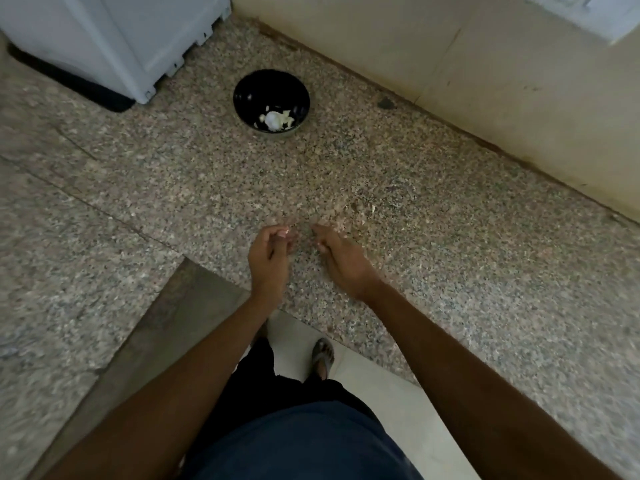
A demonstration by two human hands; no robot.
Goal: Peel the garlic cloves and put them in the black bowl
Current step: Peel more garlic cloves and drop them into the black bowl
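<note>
Over the speckled granite tabletop (398, 209), the left hand (269, 252) has its fingers curled, perhaps pinching something small, too blurred to tell; the right hand (341, 256) hangs relaxed, holding nothing. Farther back, the glossy round black bowl (249, 95) holds white garlic pieces (275, 120).

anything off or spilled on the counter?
Nothing spilled. Black bowl sits upright on the granite counter, garlic pieces inside it. Only oddity: a small dark chip at the counter's back edge by the wall.

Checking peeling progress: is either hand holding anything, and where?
Left hand pinches something small and pale at its fingertips, too blurred to name. Right hand holds nothing visible.
</note>
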